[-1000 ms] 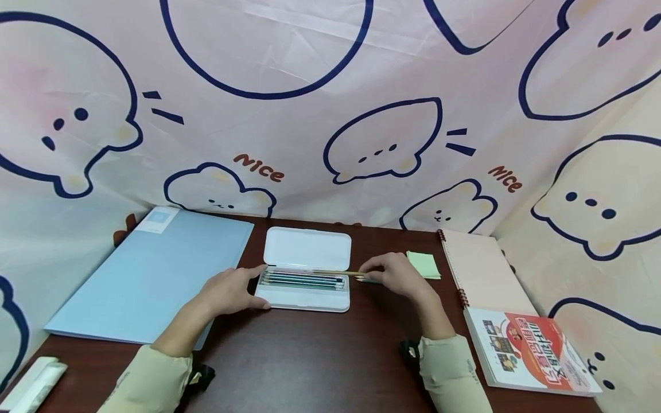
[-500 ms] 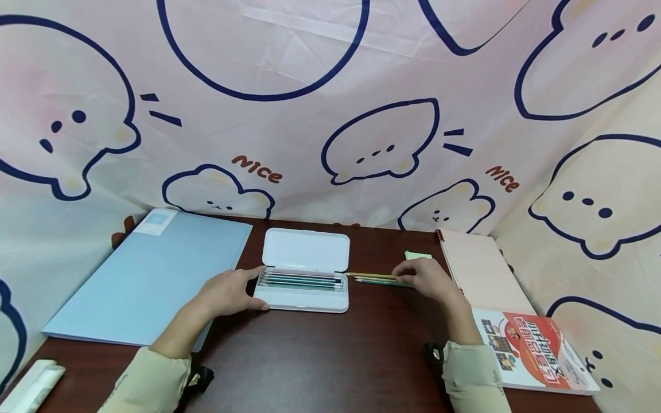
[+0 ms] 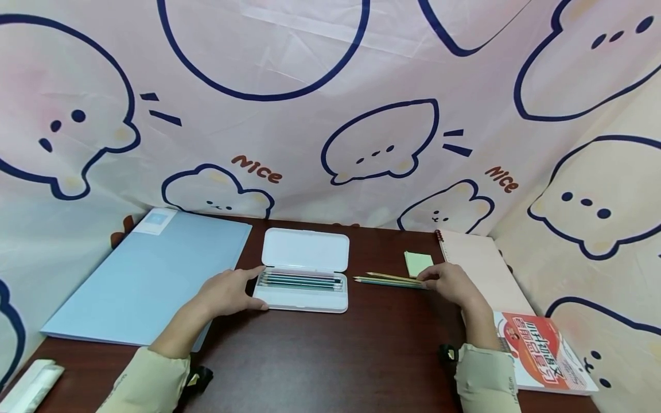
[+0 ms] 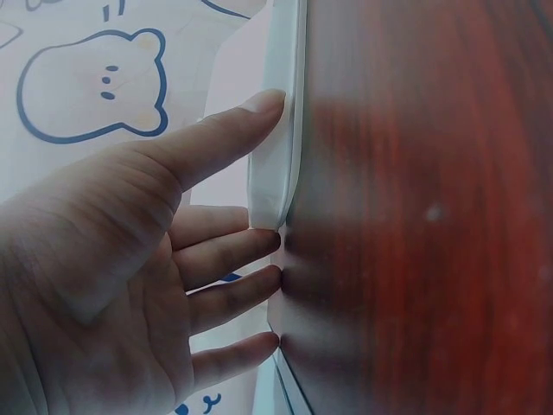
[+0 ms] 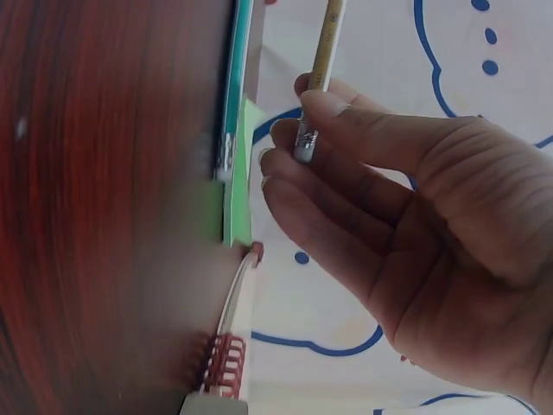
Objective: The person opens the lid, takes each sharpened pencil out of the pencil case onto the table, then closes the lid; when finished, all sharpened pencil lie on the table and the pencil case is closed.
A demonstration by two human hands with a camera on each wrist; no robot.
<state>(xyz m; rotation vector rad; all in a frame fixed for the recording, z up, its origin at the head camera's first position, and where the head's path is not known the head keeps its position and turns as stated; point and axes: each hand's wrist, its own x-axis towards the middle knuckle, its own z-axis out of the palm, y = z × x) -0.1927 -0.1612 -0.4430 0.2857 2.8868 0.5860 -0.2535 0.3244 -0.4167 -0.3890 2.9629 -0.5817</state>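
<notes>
An open white pencil case [image 3: 302, 299] lies mid-table, its lid tipped back and several pencils [image 3: 299, 280] in its rear groove. My left hand [image 3: 229, 292] holds the case's left end, thumb at the near corner and fingers behind; in the left wrist view the thumb [image 4: 251, 108] lies along its white side. Right of the case, my right hand [image 3: 454, 282] pinches a gold pencil [image 5: 327, 43] near its eraser end between thumb and fingertips. Beside that one, a teal pencil [image 5: 232, 95] lies on the table, its eraser end near the green sticky notes [image 3: 418, 263].
A large blue folder [image 3: 155, 275] covers the left side. On the right lie a spiral notebook [image 3: 480, 258] and a red-and-white book [image 3: 542, 350] overlapping its near end. A white-and-green packet [image 3: 31, 384] sits at the front left. Cartoon-print cloth [image 3: 304, 69] hangs behind.
My right hand has moved right, drawing the gold pencil away from the case, with the teal pencil also farther right. My left hand has stayed at the case.
</notes>
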